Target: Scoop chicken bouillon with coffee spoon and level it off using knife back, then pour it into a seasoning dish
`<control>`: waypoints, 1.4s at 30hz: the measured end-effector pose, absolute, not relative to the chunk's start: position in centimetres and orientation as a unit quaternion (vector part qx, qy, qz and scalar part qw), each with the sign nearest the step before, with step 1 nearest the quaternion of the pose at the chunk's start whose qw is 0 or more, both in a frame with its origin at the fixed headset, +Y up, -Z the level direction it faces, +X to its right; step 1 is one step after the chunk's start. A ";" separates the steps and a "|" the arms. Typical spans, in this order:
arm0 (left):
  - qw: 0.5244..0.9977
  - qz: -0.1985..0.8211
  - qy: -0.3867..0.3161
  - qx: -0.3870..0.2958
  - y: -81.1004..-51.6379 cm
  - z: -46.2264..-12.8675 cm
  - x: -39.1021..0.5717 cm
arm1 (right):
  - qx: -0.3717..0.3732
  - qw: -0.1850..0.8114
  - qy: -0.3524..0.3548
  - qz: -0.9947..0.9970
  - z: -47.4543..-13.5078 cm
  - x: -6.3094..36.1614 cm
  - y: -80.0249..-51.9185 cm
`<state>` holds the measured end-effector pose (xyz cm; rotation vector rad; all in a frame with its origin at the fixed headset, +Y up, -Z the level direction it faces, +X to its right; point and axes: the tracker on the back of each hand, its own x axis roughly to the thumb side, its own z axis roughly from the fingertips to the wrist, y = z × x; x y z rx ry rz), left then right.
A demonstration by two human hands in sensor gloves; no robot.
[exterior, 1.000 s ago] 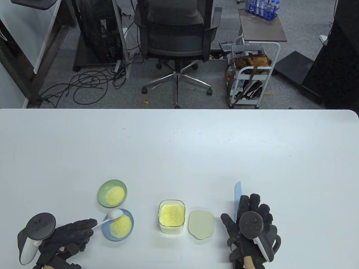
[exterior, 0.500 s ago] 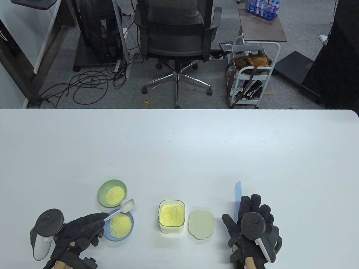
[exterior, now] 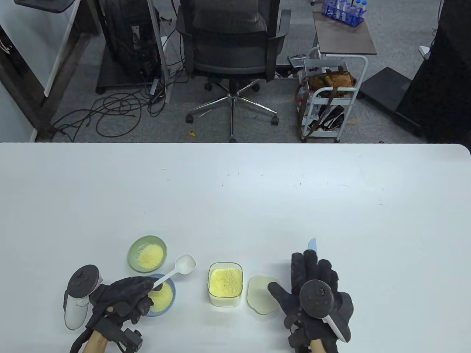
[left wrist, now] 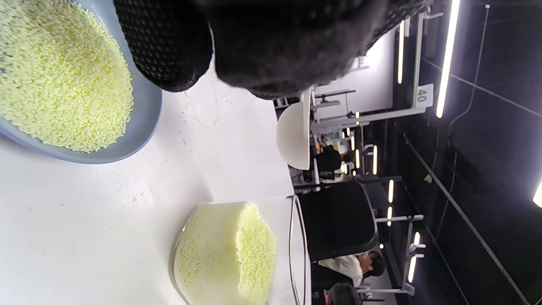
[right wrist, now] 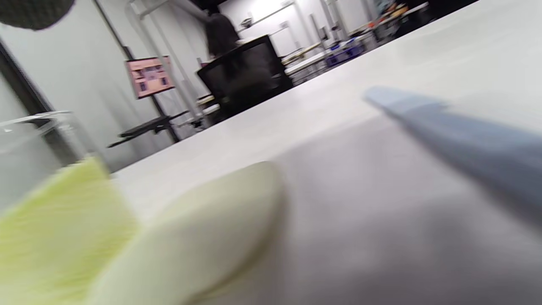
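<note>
The left hand (exterior: pixel 123 296) pinches the handle of the white coffee spoon (exterior: pixel 176 269), fingers curled round it. The spoon's bowl sits in the air between the blue seasoning dish (exterior: pixel 170 302) and the clear container of chicken bouillon (exterior: pixel 225 282), bowl facing up and looking empty from above. In the left wrist view the spoon bowl (left wrist: pixel 294 135) hangs above the container's rim (left wrist: pixel 296 250), with the blue dish (left wrist: pixel 144 110) heaped with yellow granules close by the fingers (left wrist: pixel 165 46). A green dish (exterior: pixel 147 253) of granules sits just beyond the blue one. Over on the right, the right hand (exterior: pixel 312 294) lies spread over the knife (exterior: pixel 312 244), fingers straight, only the pale blue blade tip poking out past the fingertips. Its thumb reaches over the container's lid (exterior: pixel 259 294), which lies flat just beside the container. Whether the hand actually grips the knife handle cannot be told.
</note>
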<state>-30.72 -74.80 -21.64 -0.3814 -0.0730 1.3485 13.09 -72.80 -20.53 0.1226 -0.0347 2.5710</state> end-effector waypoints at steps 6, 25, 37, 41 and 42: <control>0.761 0.623 -0.036 -0.177 -74.8 -21.6 -30.6 | 0.169 0.330 0.120 0.921 -21.9 7.1 -73.0; 0.836 0.507 -0.102 -0.185 -71.7 -22.8 -25.0 | 0.169 0.381 0.157 0.895 -23.1 5.5 -75.6; 0.920 0.338 -0.132 -0.149 -69.8 -24.1 -19.3 | 0.173 0.403 0.161 0.884 -23.1 5.7 -75.8; 0.929 0.305 -0.129 -0.167 -69.8 -24.6 -18.5 | 0.174 0.409 0.163 0.881 -23.1 5.8 -75.9; 0.930 0.296 -0.134 -0.172 -69.6 -24.7 -18.5 | 0.174 0.410 0.164 0.880 -23.1 5.8 -75.9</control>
